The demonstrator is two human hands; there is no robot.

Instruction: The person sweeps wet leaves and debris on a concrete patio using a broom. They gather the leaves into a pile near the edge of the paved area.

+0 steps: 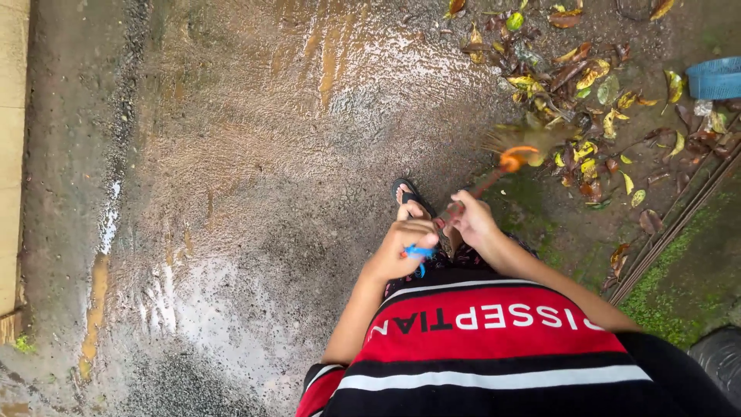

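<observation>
We have both hands clenched on the broom handle (472,194): right hand (472,220) higher, left hand (403,249) lower. Its axis runs up-right to the blurred bristles (532,140), at the leaf pile (587,85) on wet ground.

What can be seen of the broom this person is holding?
The broom is motion-blurred. A thin reddish-brown handle runs from the right hand and left hand, which both grip its near end, out to an orange binding with pale straw-like bristles fanning beyond. The head sits at the edge of the fallen leaves on wet concrete ground.
</observation>
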